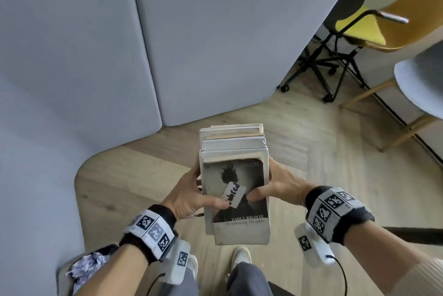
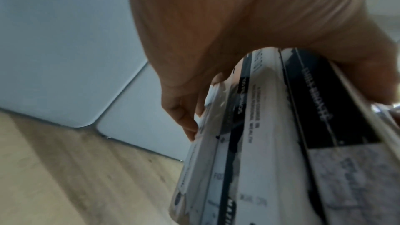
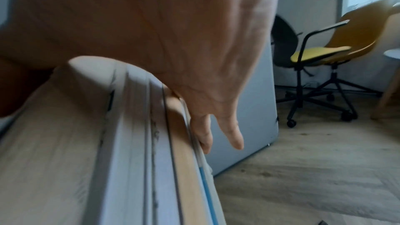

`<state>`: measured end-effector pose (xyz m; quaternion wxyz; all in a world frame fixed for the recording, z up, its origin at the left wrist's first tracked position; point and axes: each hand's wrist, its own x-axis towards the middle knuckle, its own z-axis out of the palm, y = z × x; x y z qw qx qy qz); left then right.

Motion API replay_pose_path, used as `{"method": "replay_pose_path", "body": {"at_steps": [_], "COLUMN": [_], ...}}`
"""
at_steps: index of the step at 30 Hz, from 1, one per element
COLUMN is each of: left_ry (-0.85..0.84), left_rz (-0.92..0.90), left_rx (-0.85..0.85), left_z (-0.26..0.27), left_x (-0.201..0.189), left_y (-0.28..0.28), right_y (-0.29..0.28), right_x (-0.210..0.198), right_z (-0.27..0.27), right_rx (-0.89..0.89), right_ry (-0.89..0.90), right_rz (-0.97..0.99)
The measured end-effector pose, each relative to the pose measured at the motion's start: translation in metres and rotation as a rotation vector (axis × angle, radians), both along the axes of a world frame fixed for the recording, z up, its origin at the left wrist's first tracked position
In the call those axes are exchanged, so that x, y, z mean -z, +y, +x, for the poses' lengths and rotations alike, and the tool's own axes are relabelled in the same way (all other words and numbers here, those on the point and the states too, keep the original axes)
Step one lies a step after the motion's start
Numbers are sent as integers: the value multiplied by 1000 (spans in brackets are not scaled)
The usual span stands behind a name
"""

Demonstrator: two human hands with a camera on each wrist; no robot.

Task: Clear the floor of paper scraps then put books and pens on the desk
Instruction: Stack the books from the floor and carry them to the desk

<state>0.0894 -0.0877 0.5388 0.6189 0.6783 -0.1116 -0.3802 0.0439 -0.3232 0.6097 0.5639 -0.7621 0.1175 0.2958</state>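
The stack of books [image 1: 236,176] is up off the floor [image 1: 287,132], held in front of the person's body and above their shoes. The left hand [image 1: 191,190] clasps the stack's left side with its thumb pressed on the top cover; the right hand [image 1: 278,188] clasps the right side the same way. So each grip is closed around the stack, thumbs on top, and fingers underneath as the wrist views show. In the left wrist view the spines [image 2: 281,143] of several books lie together under the palm; in the right wrist view the page edges [image 3: 129,143] run along under the right hand's fingers [image 3: 236,136].

Crumpled paper scraps [image 1: 88,267] sit in a bin [image 1: 61,269] left of the stack and below the left forearm, and the floor around the stack shows no scraps, so the first part looks done, though only part of the floor is in view.

What is left, by my reading: carry the stack to the bench and set it down, then deal with the pens. No pens are plainly visible, and the bench cannot be identified for certain. A yellow chair [image 1: 359,27] stands well beyond the stack, to its right.
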Motion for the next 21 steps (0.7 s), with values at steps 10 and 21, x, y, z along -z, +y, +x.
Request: {"method": "replay_pose_path", "body": {"at_steps": [10,21], "left_ry": [-194,-172], "left_rz": [-131,-146], "left_rx": [389,885], "left_z": [-40,-246], "left_x": [-156,-194], "left_y": [-109,-282], "right_y": [-40,-103], "right_x": [-170,-159], "right_z": [-161,-413], "right_rx": [539,1262], "right_ry": [-285,-320], "right_rz": [-60,-91]}}
